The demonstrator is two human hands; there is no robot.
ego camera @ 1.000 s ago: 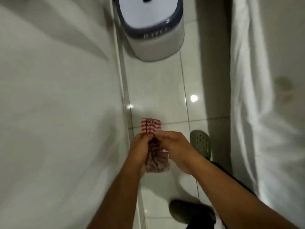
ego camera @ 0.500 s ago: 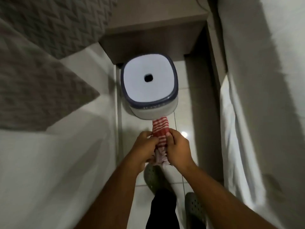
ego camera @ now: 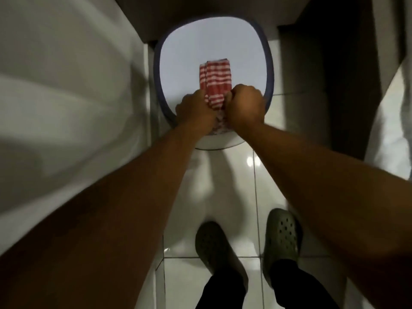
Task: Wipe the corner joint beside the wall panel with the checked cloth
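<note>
The checked cloth [ego camera: 215, 82], folded narrow, sits at centre frame, pointing to 12 o'clock over a white bin lid [ego camera: 182, 54]. Left hand [ego camera: 196, 110] and right hand [ego camera: 245, 105] both clench its lower end. Wall panel [ego camera: 66, 85] lies at 9 o'clock.

Your arms [ego camera: 142, 197] are bare, no sleeves; dark trousers [ego camera: 223, 293]; grey-green perforated clogs [ego camera: 282, 233] on both feet.

Dim indoor light, glare spots on glossy floor tiles [ego camera: 249, 162], soft motion blur, wide-angle stretching at edges
</note>
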